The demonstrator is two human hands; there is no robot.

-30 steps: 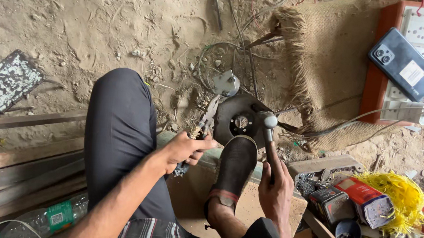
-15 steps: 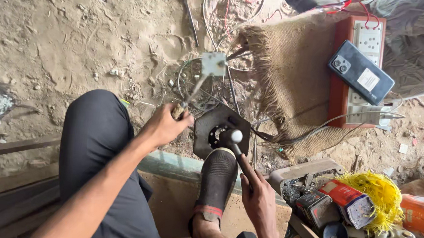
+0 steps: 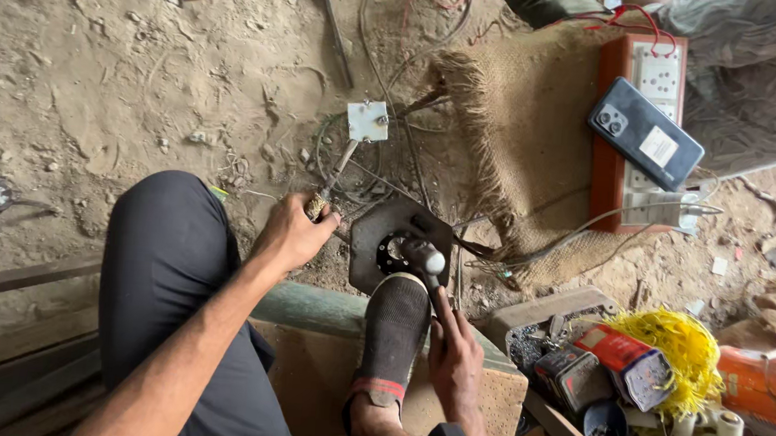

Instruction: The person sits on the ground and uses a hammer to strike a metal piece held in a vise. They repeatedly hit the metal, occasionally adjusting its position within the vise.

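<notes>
The left hand [image 3: 291, 234] has its grip closed around a thin tool handle [image 3: 335, 173]; the right hand [image 3: 454, 359] grips a hammer [image 3: 430, 266] over the dark metal plate [image 3: 400, 237].

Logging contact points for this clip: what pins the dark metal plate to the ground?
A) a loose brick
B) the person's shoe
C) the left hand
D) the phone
B: the shoe has its toe planted on the edge of the dark metal plate, while the left hand grips a rod-like tool off to the side and the right hand holds the hammer.
</notes>
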